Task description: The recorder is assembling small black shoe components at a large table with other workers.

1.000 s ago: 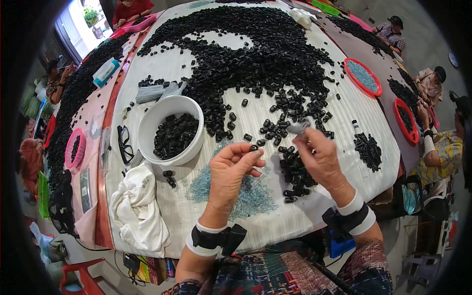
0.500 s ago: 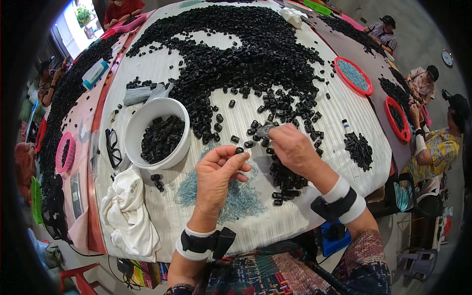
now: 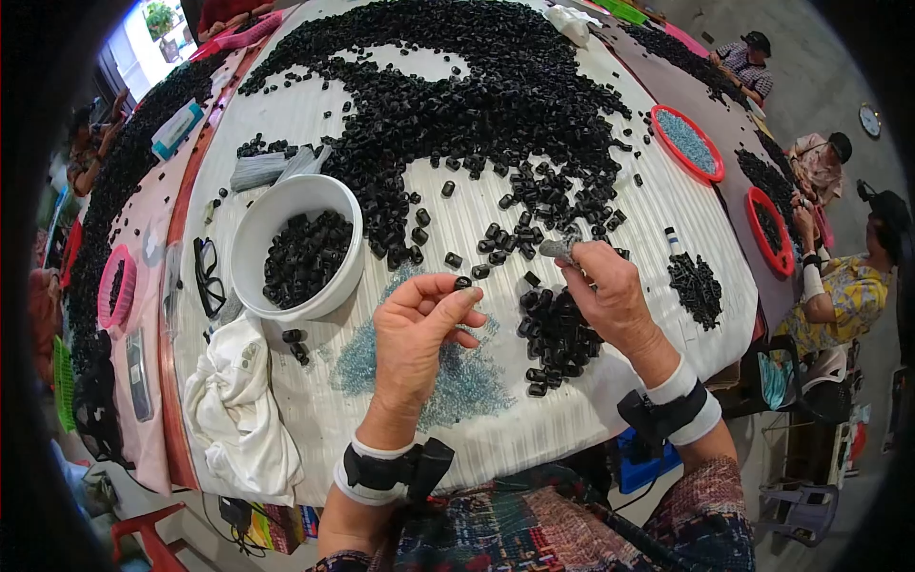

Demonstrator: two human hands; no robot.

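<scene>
Between the thumb and forefinger of my left hand (image 3: 412, 334) is a small black cylindrical cap (image 3: 462, 283). My right hand (image 3: 612, 297) is closed around a grey, rough-looking bundle (image 3: 559, 248) that sticks out past the fingertips; its exact kind is not clear. Below and beside my left hand, small pale-blue beads (image 3: 467, 391) are spread over the white-covered table (image 3: 381, 458). A small heap of black caps (image 3: 553, 343) lies under my right hand. The large pile of black caps (image 3: 486, 114) covers the far part of the table.
To the left stand a white bucket (image 3: 353, 257) of black caps, black-framed glasses (image 3: 207, 276), grey strips (image 3: 257, 172) and a white cloth (image 3: 238, 410). A red tray (image 3: 717, 172) of blue beads and a heap of black pieces (image 3: 698, 291) lie right. Other people work at side tables.
My right hand has moved right and slightly down with the grey bundle, away from my left hand. The left hand still pinches the cap, slightly lower.
</scene>
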